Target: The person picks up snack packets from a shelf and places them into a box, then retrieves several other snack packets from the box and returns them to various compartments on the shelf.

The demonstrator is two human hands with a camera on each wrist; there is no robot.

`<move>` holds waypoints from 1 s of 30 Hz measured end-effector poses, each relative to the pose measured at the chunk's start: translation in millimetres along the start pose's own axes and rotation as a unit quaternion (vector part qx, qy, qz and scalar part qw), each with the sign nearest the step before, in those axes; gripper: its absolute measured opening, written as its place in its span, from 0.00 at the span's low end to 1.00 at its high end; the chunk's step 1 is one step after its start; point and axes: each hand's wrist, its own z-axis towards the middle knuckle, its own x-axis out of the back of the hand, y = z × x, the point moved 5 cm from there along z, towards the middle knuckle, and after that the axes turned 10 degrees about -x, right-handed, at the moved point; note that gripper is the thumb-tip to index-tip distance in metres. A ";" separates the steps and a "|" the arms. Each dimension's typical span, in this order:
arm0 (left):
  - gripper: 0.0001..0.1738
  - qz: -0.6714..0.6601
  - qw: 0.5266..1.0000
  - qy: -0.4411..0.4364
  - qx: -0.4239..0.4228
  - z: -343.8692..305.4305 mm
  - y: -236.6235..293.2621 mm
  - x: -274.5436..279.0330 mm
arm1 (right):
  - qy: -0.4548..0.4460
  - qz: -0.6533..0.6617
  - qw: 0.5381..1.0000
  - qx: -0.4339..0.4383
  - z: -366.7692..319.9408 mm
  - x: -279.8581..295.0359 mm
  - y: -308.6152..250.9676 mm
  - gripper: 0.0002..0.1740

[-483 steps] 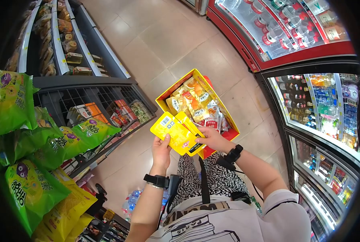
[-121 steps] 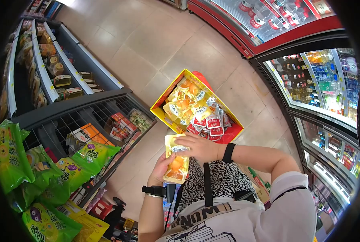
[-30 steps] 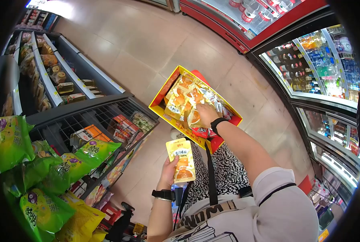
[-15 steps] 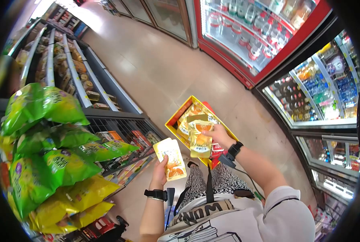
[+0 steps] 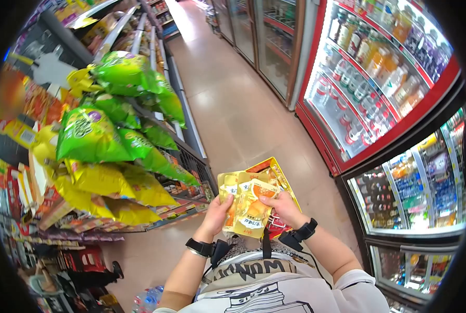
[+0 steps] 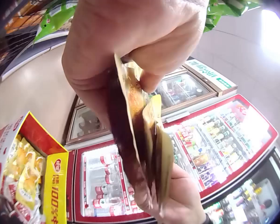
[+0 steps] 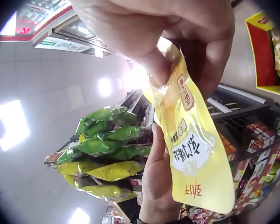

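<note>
Just in front of the chest, both hands hold a small stack of yellow pouches (image 5: 247, 206) with orange fruit printed on them. The left hand (image 5: 215, 213) grips the stack's left edge, its thumb across the front and its fingers curled behind. The right hand (image 5: 284, 207) pinches the top right corner of the front pouch between thumb and fingers. The wrist views show the pouches pressed flat together, one hand at each end. Below and behind them stands a yellow box (image 5: 272, 167) with a red lining and more packets inside, partly hidden by the stack. To the left, green bags (image 5: 94, 136) and yellow bags (image 5: 113, 188) hang on a rack. Drink fridges (image 5: 368, 78) line the right side of the tiled floor (image 5: 233, 115).
</note>
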 end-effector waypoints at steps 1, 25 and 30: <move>0.16 -0.004 1.000 0.008 -0.007 -5.8 5.2 -2.9 | 0.003 0.001 1.000 -0.005 0.0 -3.7 1.8 0.19; 0.20 0.060 0.989 0.089 -0.099 -173.7 44.8 155.9 | 0.008 -0.188 0.981 0.048 -41.2 -171.4 73.2 0.12; 0.18 0.010 0.977 0.148 -0.156 -215.8 45.3 201.6 | -0.046 -0.335 0.940 0.049 -38.4 -219.4 131.0 0.12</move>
